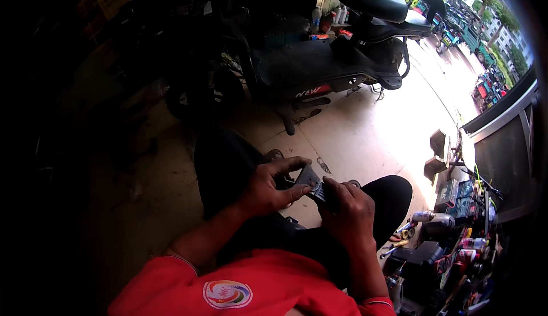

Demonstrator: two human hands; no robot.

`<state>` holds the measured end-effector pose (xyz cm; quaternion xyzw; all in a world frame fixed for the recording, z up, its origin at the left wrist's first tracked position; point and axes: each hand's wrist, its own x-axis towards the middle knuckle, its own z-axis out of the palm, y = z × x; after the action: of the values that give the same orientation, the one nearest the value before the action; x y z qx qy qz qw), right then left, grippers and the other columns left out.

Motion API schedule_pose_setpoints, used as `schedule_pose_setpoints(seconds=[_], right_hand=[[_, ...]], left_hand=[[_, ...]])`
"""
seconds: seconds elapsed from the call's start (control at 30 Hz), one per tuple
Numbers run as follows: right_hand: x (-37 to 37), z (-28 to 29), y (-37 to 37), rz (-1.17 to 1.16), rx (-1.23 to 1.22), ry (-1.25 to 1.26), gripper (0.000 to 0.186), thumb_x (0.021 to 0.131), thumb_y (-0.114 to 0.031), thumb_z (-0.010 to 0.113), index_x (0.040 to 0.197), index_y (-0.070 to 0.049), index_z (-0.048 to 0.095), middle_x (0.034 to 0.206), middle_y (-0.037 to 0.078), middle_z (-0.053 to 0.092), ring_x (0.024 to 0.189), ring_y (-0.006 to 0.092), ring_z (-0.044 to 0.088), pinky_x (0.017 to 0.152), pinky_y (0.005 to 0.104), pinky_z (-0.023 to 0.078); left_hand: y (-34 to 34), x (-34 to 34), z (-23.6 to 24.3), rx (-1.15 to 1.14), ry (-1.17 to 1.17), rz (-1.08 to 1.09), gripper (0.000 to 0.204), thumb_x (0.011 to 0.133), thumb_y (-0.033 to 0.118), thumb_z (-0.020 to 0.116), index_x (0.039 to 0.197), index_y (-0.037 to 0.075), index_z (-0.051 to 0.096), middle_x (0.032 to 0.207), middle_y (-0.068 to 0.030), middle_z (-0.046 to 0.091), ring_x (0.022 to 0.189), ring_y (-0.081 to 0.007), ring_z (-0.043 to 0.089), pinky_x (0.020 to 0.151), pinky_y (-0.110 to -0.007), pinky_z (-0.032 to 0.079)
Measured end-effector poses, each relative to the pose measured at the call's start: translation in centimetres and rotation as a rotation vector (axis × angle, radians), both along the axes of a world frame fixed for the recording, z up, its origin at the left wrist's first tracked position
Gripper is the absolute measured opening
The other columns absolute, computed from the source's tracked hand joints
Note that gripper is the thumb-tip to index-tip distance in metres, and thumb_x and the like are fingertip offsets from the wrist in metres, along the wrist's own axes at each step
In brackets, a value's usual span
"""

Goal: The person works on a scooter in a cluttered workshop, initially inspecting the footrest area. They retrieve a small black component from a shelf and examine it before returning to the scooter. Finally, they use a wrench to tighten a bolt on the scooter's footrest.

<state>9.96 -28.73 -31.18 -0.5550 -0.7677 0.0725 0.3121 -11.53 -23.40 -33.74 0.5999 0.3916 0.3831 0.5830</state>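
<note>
Between my two hands, above my lap, is a small grey flat-faced part (309, 177) with a dark lower end that shows pale stripes. My left hand (265, 187) pinches its left side, the index finger along the top edge and the thumb near the middle. My right hand (349, 206) is closed around the dark lower end, thumb on the near face. Fingers cover much of the part, so its exact kind cannot be made out.
A black electric scooter (319, 68) stands ahead on the tiled floor (365, 128). Tools, spray cans and a black case (425, 256) crowd the right side. A glass door (505, 145) stands at the far right, with parked vehicles outside. Deep shadow hides the left.
</note>
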Motion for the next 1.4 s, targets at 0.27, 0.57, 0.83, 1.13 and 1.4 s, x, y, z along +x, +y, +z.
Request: schedule_pose_setpoints(seconds=[0.27, 0.57, 0.83, 1.13, 1.4], right_hand=[[0.4, 2.2, 1.8, 0.113, 0.019, -0.119, 0.046, 0.069, -0.011, 0.083, 0.113, -0.006, 0.071, 0.089, 0.015, 0.071, 0.075, 0.0336, 0.071, 0.065, 0.0409, 0.056], [1.3, 5.7, 3.4, 0.172, -0.086, -0.112, 0.048, 0.076, -0.013, 0.081, 0.122, -0.007, 0.068, 0.091, 0.013, 0.071, 0.080, 0.0315, 0.071, 0.071, 0.0406, 0.057], [-1.2, -0.5, 0.7, -0.010, -0.487, 0.401, 0.048, 0.088, -0.026, 0.081, 0.125, 0.000, 0.064, 0.102, 0.021, 0.073, 0.092, 0.0319, 0.074, 0.081, 0.0389, 0.057], [-3.9, -4.4, -2.3, -0.020, -0.642, 0.658, 0.058, 0.088, -0.014, 0.082, 0.132, 0.005, 0.049, 0.112, 0.018, 0.069, 0.101, 0.0218, 0.069, 0.090, 0.0334, 0.055], [-2.4, -3.1, -1.5, 0.013, -0.812, 0.953, 0.055, 0.091, -0.007, 0.076, 0.137, 0.004, 0.047, 0.104, 0.009, 0.067, 0.086, 0.0125, 0.065, 0.072, 0.0263, 0.054]], left_hand=[[1.4, -1.7, 0.4, 0.104, -0.007, -0.162, 0.071, 0.079, 0.011, 0.087, 0.143, 0.002, 0.058, 0.116, -0.0089, 0.074, 0.111, -0.0131, 0.066, 0.099, -0.030, 0.052], [2.5, -1.2, 3.4, 0.101, -0.065, -0.201, 0.065, 0.085, 0.007, 0.080, 0.144, -0.002, 0.054, 0.109, -0.0063, 0.070, 0.095, -0.0109, 0.068, 0.085, -0.027, 0.057], [0.0, 2.1, -2.8, -0.270, -0.268, 0.211, 0.046, 0.099, 0.039, 0.070, 0.125, 0.001, 0.062, 0.097, -0.0040, 0.070, 0.080, -0.0091, 0.065, 0.068, -0.025, 0.055], [-2.1, 4.3, -7.1, -0.384, -0.330, 0.386, 0.035, 0.102, 0.037, 0.068, 0.111, 0.004, 0.063, 0.099, -0.0045, 0.067, 0.093, -0.0118, 0.064, 0.085, -0.027, 0.053], [-2.2, 4.1, -4.4, -0.339, -0.350, 0.197, 0.060, 0.101, 0.033, 0.069, 0.143, -0.003, 0.047, 0.113, -0.0063, 0.061, 0.106, -0.0129, 0.059, 0.093, -0.026, 0.048]])
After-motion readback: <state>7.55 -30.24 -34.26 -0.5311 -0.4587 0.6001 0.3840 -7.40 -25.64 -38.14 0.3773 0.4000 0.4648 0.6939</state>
